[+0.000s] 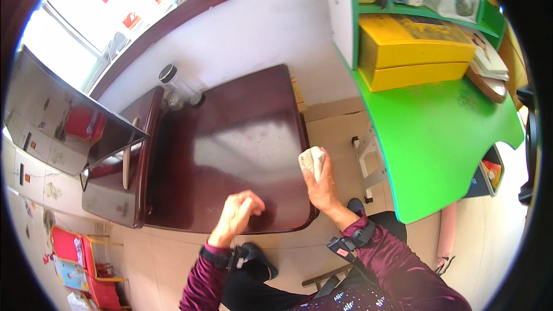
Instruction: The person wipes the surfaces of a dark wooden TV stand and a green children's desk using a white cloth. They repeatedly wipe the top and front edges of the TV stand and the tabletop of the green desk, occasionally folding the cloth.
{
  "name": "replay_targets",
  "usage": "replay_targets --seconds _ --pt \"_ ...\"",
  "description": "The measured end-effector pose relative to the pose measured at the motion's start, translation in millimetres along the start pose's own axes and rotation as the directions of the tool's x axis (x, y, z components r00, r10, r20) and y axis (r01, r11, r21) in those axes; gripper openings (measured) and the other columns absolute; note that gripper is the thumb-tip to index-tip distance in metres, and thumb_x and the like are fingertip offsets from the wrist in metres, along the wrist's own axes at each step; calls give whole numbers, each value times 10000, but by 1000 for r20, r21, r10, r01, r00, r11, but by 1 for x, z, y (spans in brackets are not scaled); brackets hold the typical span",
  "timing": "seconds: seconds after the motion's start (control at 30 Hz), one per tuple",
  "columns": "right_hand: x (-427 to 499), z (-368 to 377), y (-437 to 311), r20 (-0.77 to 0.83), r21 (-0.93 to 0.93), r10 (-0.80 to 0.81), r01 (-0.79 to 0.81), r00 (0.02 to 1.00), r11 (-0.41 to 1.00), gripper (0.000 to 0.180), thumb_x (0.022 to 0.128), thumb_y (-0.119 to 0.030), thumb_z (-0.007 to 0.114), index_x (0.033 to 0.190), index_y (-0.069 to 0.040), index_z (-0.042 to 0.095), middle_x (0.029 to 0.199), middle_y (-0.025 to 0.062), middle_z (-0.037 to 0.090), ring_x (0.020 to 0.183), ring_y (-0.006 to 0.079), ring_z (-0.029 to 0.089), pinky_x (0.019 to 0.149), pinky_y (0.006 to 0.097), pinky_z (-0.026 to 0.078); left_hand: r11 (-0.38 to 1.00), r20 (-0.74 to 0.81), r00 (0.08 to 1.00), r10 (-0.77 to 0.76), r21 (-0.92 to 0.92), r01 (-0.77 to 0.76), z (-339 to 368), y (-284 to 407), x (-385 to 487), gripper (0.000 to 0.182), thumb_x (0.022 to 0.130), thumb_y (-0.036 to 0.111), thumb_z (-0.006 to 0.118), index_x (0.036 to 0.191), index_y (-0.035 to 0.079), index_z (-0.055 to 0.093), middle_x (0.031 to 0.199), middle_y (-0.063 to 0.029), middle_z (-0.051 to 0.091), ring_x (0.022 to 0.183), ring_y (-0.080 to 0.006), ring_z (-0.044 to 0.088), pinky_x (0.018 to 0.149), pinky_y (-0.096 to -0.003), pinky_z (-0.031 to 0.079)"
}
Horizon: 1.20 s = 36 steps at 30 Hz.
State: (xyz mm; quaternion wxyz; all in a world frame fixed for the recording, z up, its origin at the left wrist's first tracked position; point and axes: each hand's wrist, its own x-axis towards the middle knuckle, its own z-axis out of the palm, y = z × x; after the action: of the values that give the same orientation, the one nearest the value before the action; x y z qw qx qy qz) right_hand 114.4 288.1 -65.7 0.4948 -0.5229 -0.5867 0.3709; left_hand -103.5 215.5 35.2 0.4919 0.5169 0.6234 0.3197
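My right hand [323, 185] grips a folded white cloth [312, 160] between thumb and fingers. It is above the right edge of a dark, glossy wooden table [233, 155]. My left hand [238, 215] hovers around the table's near edge, its fingers curled in, and I see nothing in it. Bright window light reflects off the tabletop between the hands and the wall.
A television [73, 112] stands on the raised left section. A clear bottle with a dark lid [181, 84] is by the wall. To the right, a green desk [432, 147] carries a yellow box [417, 54]. Red chairs [88, 255] stand lower left; a wooden stool [328, 275] is below me.
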Motion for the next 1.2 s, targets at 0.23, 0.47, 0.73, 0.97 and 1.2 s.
replay_targets --seconds 0.23,0.47,0.73,0.97,1.2 --pt "-28 -18 -39 249 -306 -465 525 849 794 754 792 -80 715 1470 -116 389 1439 200 397 1299 420 418 1086 492 368 974 -155 988 -11 -223 -25 38 -22 -79 168 970 112 598 867 -10 653 827 -74 696 754 -126 649 746 -269 544" --pt "-3 -6 -51 527 -325 -439 650 728 687 675 851 -241 731 1448 -179 425 1447 141 445 1350 399 410 1114 520 335 895 -240 969 54 -419 -154 40 -31 -85 178 981 135 595 875 2 645 839 -89 697 726 -134 656 718 -272 537" --pt "123 50 -30 601 -507 -243 599 761 620 682 939 -341 621 1518 -176 300 1535 166 345 1419 388 323 1163 509 262 823 -359 933 -19 -535 -189 16 -58 -74 167 983 135 585 884 7 627 843 -103 686 687 -165 654 686 -297 550" --pt "190 102 -30 637 -546 -224 636 738 545 712 943 -335 592 1532 -108 265 1497 206 372 1387 400 346 1141 485 281 720 -387 919 -76 -659 -217 -7 -67 -71 176 979 142 605 880 -3 626 835 -103 689 682 -163 658 630 -291 558" --pt "82 74 -52 705 -223 -489 815 514 536 679 872 -245 696 1436 -29 384 1347 216 488 1275 405 444 1081 479 352 782 -449 893 17 -551 -292 -6 -73 -65 180 981 154 613 884 3 628 820 -90 692 672 -147 651 618 -277 552"
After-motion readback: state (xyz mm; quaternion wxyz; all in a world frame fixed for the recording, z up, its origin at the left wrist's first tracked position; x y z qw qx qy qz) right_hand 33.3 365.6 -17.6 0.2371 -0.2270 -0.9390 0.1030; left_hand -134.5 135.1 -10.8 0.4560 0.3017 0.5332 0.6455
